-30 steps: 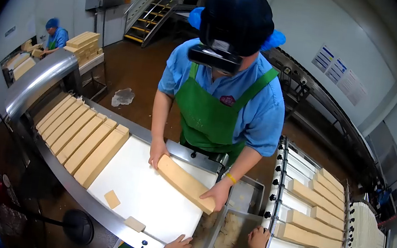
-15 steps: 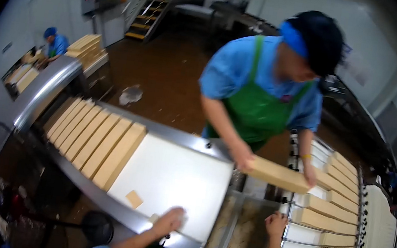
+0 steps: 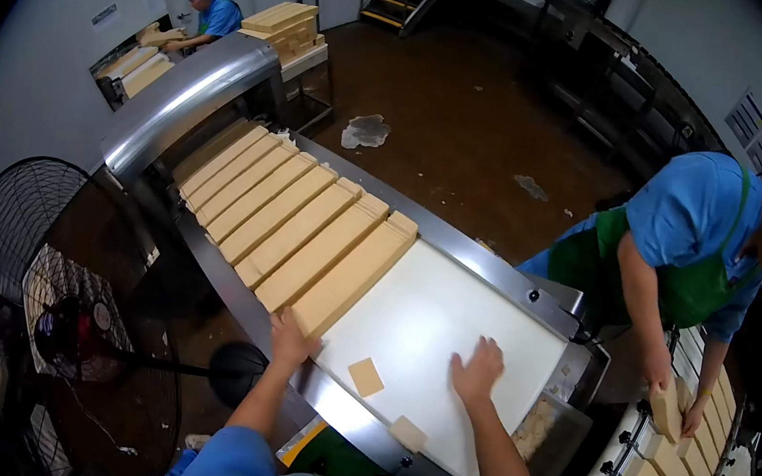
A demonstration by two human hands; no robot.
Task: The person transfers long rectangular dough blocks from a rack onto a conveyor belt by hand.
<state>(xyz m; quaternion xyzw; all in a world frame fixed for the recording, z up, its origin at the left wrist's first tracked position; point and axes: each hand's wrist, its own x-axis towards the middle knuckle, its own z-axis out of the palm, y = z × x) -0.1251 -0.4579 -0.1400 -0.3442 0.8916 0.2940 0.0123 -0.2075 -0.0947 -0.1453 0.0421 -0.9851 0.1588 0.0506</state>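
A row of several long, pale-tan stacks of thin sheets [image 3: 300, 232] lies across the white conveyor belt [image 3: 452, 320]. My left hand [image 3: 290, 340] touches the near end of the last stack [image 3: 360, 274] with its fingers stretched out. Over the bare part of the belt, my right hand [image 3: 477, 371] is open with fingers spread and holds nothing. Between my hands lies a small square tan piece [image 3: 365, 378]. A second small piece [image 3: 407, 433] rests near the belt's metal edge.
At right, a co-worker [image 3: 687, 250] bends over a slotted conveyor and handles a tan stack [image 3: 666, 410]. Between the two conveyors sits a tray with scraps [image 3: 534, 430]. A black fan [image 3: 21, 234] stands at left. Another person [image 3: 213, 14] works behind the curved metal hood [image 3: 189, 102].
My view has turned left. My left hand has moved to the last stack's end, and my right hand from the slotted conveyor's edge to the belt. The co-worker has carried a stack onto the slotted conveyor.
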